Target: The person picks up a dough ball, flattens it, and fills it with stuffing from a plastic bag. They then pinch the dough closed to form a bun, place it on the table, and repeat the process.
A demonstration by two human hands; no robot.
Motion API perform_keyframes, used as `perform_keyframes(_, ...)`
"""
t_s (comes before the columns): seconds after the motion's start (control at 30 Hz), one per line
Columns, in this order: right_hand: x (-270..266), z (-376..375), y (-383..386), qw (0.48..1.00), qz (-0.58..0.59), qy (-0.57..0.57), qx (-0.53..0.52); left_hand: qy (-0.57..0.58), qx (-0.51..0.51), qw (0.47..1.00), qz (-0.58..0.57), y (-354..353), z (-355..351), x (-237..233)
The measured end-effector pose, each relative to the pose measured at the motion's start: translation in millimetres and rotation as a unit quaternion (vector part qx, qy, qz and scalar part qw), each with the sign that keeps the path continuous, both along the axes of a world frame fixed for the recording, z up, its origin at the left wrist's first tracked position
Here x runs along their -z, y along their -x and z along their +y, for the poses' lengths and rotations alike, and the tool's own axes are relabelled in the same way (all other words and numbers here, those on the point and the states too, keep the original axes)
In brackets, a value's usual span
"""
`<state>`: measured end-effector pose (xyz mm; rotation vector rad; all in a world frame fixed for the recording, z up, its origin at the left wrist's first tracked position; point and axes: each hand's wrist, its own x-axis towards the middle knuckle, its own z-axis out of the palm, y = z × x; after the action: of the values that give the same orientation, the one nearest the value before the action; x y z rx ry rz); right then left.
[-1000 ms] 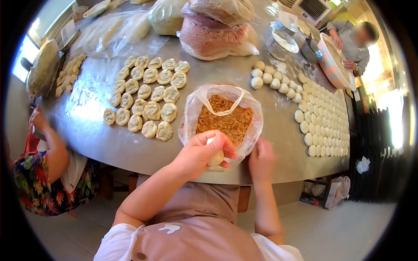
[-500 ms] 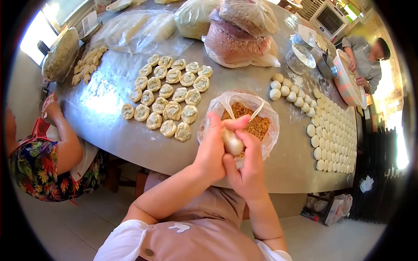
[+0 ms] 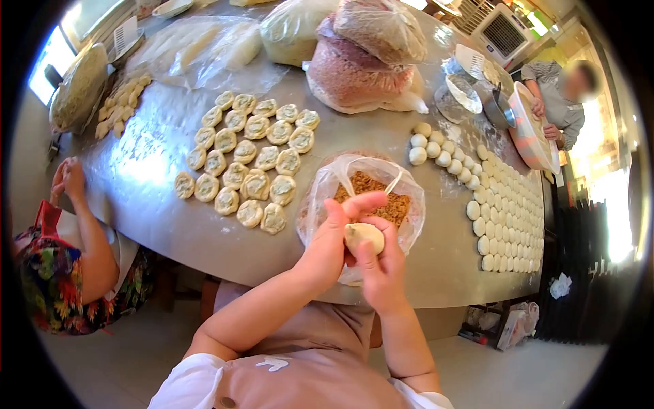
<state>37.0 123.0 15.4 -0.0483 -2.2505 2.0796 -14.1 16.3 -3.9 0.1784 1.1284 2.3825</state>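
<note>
A pale, rounded piece of dough is held between my two hands above the near side of the table. My left hand cups it from the left, fingers curled behind it. My right hand closes on it from the right, with the thumb pressed on its front. Just behind my hands sits an open clear plastic bag with brown crumbly filling in it. To the left, several round dough pieces with pale green-flecked tops lie in rows. Many smooth white dough balls are set out on the right.
Tied bags of pinkish and pale mixture stand at the back of the metal table. A metal bowl with white powder is right of them. One co-worker handles a large basin; another person's hands are at the left edge.
The dough has been turned in my hands, and my right thumb now lies across its front. The whole view has shifted slightly, so table items appear further left.
</note>
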Motion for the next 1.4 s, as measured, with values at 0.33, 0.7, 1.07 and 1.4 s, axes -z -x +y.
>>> perform_keyframes(0.33,38.0,185.2,91.2,0.943,-0.169,0.069,0.277,0.008,0.007,0.999,0.033,10.1,-50.6,-8.2)
perform_keyframes(0.7,95.3,215.0,182.3,0.818,-0.319,-0.388,0.279,0.043,0.042,0.997,-0.044,0.1,-77.4,-3.1)
perform_keyframes(1.07,60.5,207.6,161.8,0.874,-0.357,-0.180,0.276,0.072,0.083,0.992,-0.060,-11.7,-94.0,-4.9)
perform_keyframes(1.4,107.4,229.5,165.3,0.900,-0.298,-0.089,0.305,0.094,0.097,0.984,-0.115,-48.5,-107.1,-5.9)
